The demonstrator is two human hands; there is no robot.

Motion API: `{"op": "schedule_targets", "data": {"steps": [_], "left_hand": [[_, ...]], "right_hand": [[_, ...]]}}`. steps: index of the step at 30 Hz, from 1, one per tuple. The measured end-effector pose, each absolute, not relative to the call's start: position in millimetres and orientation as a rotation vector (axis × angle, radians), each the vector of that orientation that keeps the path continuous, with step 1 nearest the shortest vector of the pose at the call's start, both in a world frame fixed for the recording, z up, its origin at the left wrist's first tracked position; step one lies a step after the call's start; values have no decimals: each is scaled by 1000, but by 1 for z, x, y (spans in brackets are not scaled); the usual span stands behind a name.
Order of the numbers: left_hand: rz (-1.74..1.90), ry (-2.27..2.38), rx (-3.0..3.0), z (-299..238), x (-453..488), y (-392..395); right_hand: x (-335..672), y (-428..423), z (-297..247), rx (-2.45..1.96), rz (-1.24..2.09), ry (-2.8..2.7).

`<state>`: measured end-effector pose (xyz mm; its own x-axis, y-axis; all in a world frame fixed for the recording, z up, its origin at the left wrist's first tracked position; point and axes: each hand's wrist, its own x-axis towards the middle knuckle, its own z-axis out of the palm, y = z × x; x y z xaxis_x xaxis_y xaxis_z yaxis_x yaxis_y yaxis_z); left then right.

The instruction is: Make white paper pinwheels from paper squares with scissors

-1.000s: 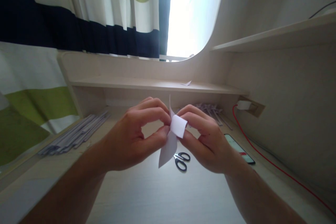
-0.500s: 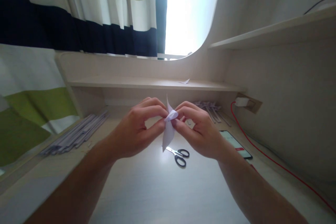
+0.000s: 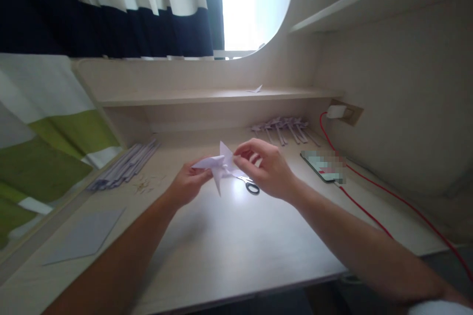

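A white paper pinwheel (image 3: 218,162) with pointed blades is held above the desk. My left hand (image 3: 187,183) is closed on its left blade, thumb below and fingers behind. On the other side my right hand (image 3: 266,166) pinches the edge of a right-hand blade between thumb and fingertips; its other fingers are curled. Just below the pinwheel lie scissors (image 3: 253,188) with black handles, partly covered by the paper and my right hand.
Rolled paper sticks (image 3: 125,165) lie at the left, near small scattered bits (image 3: 143,184) and a paper sheet (image 3: 86,236). Several finished pinwheels on sticks (image 3: 283,128) rest at the back right. A phone (image 3: 321,166) and red cable (image 3: 365,214) are on the right.
The view has tipped down. The pinwheel has turned from edge-on to show its spread blades. My hands have moved apart, the left at its left blade, the right at its right side.
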<state>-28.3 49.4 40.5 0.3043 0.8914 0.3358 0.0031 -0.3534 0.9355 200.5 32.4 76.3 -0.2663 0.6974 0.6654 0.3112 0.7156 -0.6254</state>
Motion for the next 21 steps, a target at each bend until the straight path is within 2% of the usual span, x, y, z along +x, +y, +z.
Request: {"op": "schedule_targets", "data": {"steps": [10, 21], "left_hand": [[1026, 788, 1600, 2, -5, 48], [1003, 881, 1859, -8, -9, 41]], "right_hand": [[214, 30, 26, -941, 500, -1973], [210, 26, 16, -940, 589, -1944]]}}
